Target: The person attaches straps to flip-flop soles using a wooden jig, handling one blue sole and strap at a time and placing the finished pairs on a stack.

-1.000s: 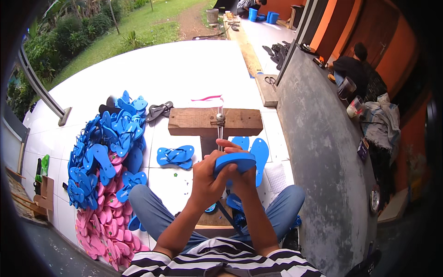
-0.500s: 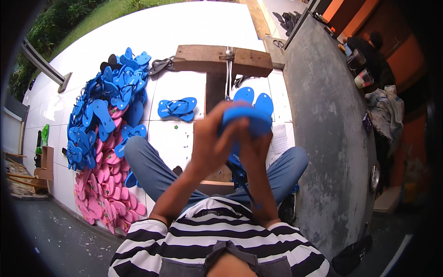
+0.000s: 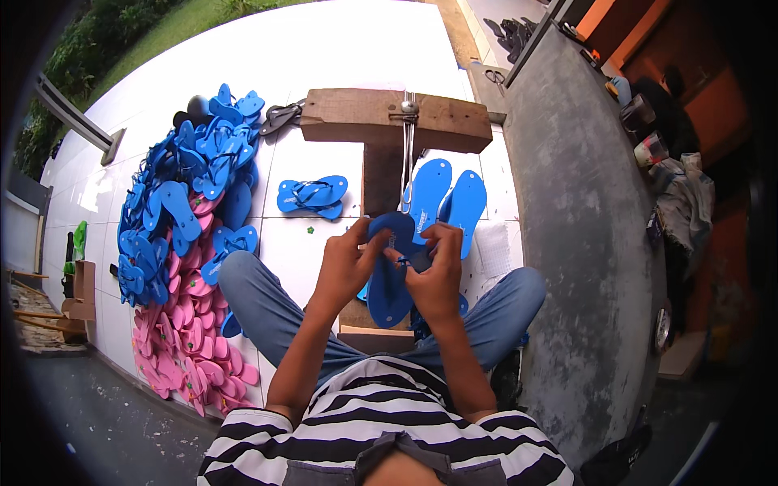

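Observation:
A blue flip-flop (image 3: pixel 389 301) is held in front of me between both hands, above the wooden stand. My left hand (image 3: pixel 347 266) grips its left edge near the far end, fingers curled over the sole. On the other side, my right hand (image 3: pixel 438 277) is closed with thumb and fingers at the dark strap; the strap is partly hidden by the fingers. Just beyond, a pair of blue soles (image 3: pixel 464 212) lies side by side on the tiles. A metal hook-like tool (image 3: pixel 408 154) hangs down from the wooden crossbar (image 3: pixel 340 121).
To the left is a large heap of blue flip-flops (image 3: pixel 174 206), with pink flip-flops (image 3: pixel 190 340) at its near side. One blue pair (image 3: pixel 314 194) with straps lies left of the stand. A grey ledge (image 3: pixel 567 267) runs along the right, and a person (image 3: pixel 673 113) sits beyond it.
The flip-flop has come down from close to my head and now lies flatter, sole length visible. Both hands have lowered and spread slightly apart, the right now at the strap.

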`<act>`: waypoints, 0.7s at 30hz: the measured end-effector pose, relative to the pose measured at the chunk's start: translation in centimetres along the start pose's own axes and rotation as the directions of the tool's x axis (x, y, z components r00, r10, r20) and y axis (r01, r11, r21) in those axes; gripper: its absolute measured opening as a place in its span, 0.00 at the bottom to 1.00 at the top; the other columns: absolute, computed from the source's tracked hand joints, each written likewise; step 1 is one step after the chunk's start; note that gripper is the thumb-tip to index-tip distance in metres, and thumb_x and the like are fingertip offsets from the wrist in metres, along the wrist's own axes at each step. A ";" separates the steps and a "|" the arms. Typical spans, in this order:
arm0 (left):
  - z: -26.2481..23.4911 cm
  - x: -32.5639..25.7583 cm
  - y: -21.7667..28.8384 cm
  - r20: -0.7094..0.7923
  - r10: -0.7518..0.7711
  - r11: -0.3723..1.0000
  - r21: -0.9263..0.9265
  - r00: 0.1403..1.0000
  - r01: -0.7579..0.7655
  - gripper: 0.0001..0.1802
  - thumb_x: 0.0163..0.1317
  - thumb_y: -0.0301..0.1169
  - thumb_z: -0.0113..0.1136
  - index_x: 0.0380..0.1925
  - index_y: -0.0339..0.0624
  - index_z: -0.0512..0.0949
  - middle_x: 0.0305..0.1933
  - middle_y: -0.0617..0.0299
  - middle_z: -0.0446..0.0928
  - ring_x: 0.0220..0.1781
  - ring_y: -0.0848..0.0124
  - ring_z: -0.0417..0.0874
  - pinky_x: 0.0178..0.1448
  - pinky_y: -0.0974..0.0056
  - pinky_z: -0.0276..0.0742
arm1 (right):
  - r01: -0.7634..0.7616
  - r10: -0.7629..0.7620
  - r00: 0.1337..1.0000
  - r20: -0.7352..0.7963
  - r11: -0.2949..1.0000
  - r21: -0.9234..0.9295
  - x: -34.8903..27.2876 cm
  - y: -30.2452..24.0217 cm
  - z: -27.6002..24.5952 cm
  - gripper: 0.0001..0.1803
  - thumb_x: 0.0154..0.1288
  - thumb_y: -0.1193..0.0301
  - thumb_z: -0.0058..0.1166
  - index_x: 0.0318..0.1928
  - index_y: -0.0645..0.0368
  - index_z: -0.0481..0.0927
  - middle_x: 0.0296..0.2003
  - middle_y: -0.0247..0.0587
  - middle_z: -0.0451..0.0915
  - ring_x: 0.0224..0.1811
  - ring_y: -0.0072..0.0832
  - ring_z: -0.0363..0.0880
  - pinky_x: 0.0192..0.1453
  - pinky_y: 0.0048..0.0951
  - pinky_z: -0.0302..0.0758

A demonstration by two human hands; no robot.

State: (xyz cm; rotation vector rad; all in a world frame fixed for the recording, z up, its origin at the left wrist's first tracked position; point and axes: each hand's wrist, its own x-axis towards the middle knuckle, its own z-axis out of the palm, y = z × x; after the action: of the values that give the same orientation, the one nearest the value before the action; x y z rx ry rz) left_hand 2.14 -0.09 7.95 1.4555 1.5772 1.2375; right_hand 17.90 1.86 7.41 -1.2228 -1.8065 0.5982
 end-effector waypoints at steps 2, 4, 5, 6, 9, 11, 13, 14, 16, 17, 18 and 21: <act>-0.1 0.0 -0.4 -0.001 -0.109 0.993 0.050 0.994 0.109 0.15 0.72 0.37 0.57 0.41 0.31 0.78 0.27 0.48 0.83 0.25 0.65 0.86 0.27 0.64 0.76 | 0.019 0.018 0.976 0.219 0.986 -0.167 -0.8 0.1 0.4 0.21 0.54 0.66 0.72 0.42 0.59 0.74 0.39 0.45 0.77 0.42 0.41 0.81 0.39 0.36 0.78; -0.2 0.2 0.0 -0.001 -0.182 0.981 0.064 0.983 0.182 0.17 0.72 0.38 0.57 0.41 0.30 0.78 0.25 0.47 0.82 0.22 0.66 0.84 0.26 0.63 0.73 | -0.058 0.161 0.894 0.417 0.967 -0.250 -1.0 -0.1 1.6 0.19 0.59 0.61 0.68 0.38 0.60 0.75 0.33 0.43 0.79 0.38 0.42 0.83 0.35 0.40 0.79; -0.3 0.3 0.0 0.023 -0.178 0.982 0.060 0.984 0.177 0.17 0.72 0.38 0.56 0.42 0.31 0.79 0.26 0.46 0.82 0.24 0.65 0.85 0.28 0.63 0.74 | -0.013 0.123 0.904 0.410 0.965 -0.261 -1.0 0.4 1.9 0.18 0.60 0.60 0.66 0.39 0.60 0.75 0.33 0.44 0.80 0.37 0.42 0.84 0.34 0.41 0.79; -0.4 0.3 0.0 0.047 -0.174 0.984 0.057 0.984 0.171 0.17 0.72 0.38 0.56 0.42 0.31 0.79 0.27 0.46 0.82 0.26 0.64 0.86 0.30 0.62 0.75 | 0.032 0.084 0.911 0.403 0.962 -0.272 -1.1 1.0 2.3 0.18 0.62 0.59 0.64 0.39 0.60 0.75 0.33 0.44 0.80 0.36 0.43 0.84 0.32 0.42 0.79; -0.6 0.4 -1.9 0.047 -0.097 0.994 0.044 0.994 0.095 0.15 0.72 0.36 0.57 0.45 0.33 0.79 0.33 0.44 0.84 0.38 0.58 0.89 0.37 0.60 0.78 | 0.125 -0.021 0.927 0.375 0.958 -0.256 -0.8 1.6 3.0 0.16 0.65 0.61 0.60 0.39 0.61 0.74 0.33 0.46 0.80 0.35 0.43 0.85 0.32 0.43 0.80; -0.7 0.1 -2.0 0.068 -0.085 0.995 0.058 0.994 0.081 0.14 0.71 0.35 0.57 0.45 0.33 0.79 0.36 0.43 0.84 0.42 0.56 0.89 0.39 0.60 0.79 | 0.134 -0.034 0.930 0.367 0.958 -0.252 -0.8 1.8 3.2 0.14 0.66 0.63 0.59 0.39 0.62 0.74 0.34 0.47 0.80 0.35 0.43 0.84 0.33 0.42 0.80; -0.5 0.1 -1.9 0.011 -0.091 0.994 0.061 0.996 0.090 0.13 0.71 0.35 0.58 0.42 0.33 0.80 0.31 0.44 0.83 0.33 0.61 0.88 0.35 0.60 0.76 | 0.111 -0.006 0.928 0.373 0.959 -0.262 -1.3 1.6 3.6 0.12 0.66 0.65 0.57 0.39 0.62 0.74 0.34 0.47 0.80 0.36 0.42 0.84 0.33 0.41 0.81; -0.5 0.0 -2.1 -0.017 -0.114 0.991 0.068 0.993 0.115 0.14 0.71 0.35 0.58 0.41 0.32 0.80 0.29 0.45 0.83 0.31 0.62 0.87 0.34 0.60 0.76 | 0.108 0.004 0.936 0.352 0.949 -0.297 -1.6 1.3 3.8 0.12 0.66 0.65 0.57 0.39 0.62 0.74 0.34 0.47 0.80 0.36 0.43 0.84 0.33 0.41 0.81; -0.3 -0.2 -3.3 -0.039 -0.133 0.988 0.069 0.990 0.135 0.14 0.71 0.36 0.58 0.40 0.32 0.80 0.26 0.46 0.82 0.27 0.64 0.85 0.31 0.60 0.74 | 0.098 0.021 0.951 0.310 0.926 -0.363 -2.7 0.7 4.4 0.11 0.66 0.66 0.57 0.39 0.62 0.75 0.34 0.47 0.79 0.36 0.45 0.84 0.34 0.42 0.81; -0.1 -0.4 -4.1 -0.027 -0.127 0.990 0.065 0.992 0.128 0.15 0.71 0.36 0.58 0.39 0.32 0.80 0.26 0.47 0.82 0.26 0.65 0.84 0.29 0.60 0.72 | 0.097 0.041 0.943 0.331 0.917 -0.388 -3.5 1.0 4.7 0.11 0.65 0.66 0.57 0.39 0.62 0.75 0.34 0.48 0.80 0.36 0.45 0.84 0.35 0.43 0.81; 0.2 -0.7 -4.8 -0.015 -0.120 0.991 0.061 0.993 0.121 0.15 0.71 0.37 0.59 0.38 0.32 0.80 0.25 0.47 0.82 0.24 0.66 0.83 0.28 0.60 0.71 | 0.095 0.062 0.935 0.350 0.906 -0.412 -4.4 1.6 5.3 0.12 0.65 0.66 0.58 0.39 0.63 0.75 0.34 0.49 0.80 0.36 0.45 0.84 0.35 0.43 0.81; 0.3 -2.2 -5.6 0.019 -0.008 0.987 0.163 1.000 0.005 0.15 0.71 0.38 0.58 0.41 0.36 0.82 0.31 0.45 0.84 0.33 0.60 0.88 0.67 0.49 0.69 | -0.027 0.134 0.866 0.481 0.974 -0.224 -5.8 2.6 5.1 0.11 0.65 0.66 0.57 0.39 0.62 0.77 0.33 0.50 0.80 0.35 0.46 0.83 0.37 0.44 0.79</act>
State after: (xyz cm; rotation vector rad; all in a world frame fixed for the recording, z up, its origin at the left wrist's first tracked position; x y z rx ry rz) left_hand 0.74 -1.84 2.33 1.5573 1.7026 1.1082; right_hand 15.81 -2.04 0.50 -1.3801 -2.3027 0.8453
